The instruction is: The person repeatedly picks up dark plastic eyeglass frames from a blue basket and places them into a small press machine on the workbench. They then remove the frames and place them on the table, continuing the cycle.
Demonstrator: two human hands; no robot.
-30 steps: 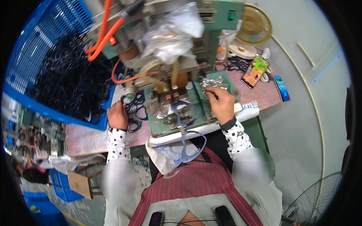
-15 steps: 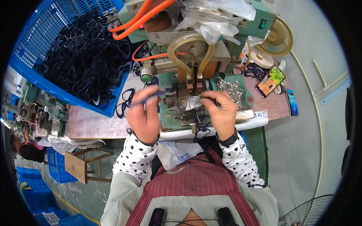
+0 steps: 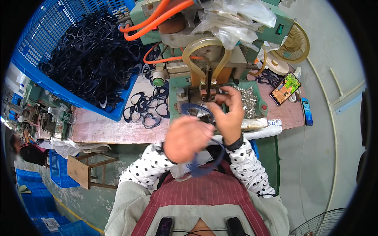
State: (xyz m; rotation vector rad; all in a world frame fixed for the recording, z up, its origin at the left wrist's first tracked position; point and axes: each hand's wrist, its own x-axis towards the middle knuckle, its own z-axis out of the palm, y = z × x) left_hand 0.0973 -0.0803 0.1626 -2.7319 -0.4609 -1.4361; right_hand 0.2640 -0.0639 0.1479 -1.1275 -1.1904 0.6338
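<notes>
A worn wooden bench point(image 3: 118, 131) sits over green-painted floor, a grey concrete floor to its right. A blue crate point(image 3: 35, 70) heaped with dark frames fills the bench's left back corner; a green press machine point(image 3: 212, 51) stands mid-bench under crumpled clear plastic point(image 3: 236, 19). A phone point(image 3: 285, 88) lies near the right edge. The left hand point(image 3: 188, 138) curls shut around a dark blue eyeglass frame point(image 3: 197, 110) at the front edge; the right hand point(image 3: 229, 114) pinches its top, fingers together.
</notes>
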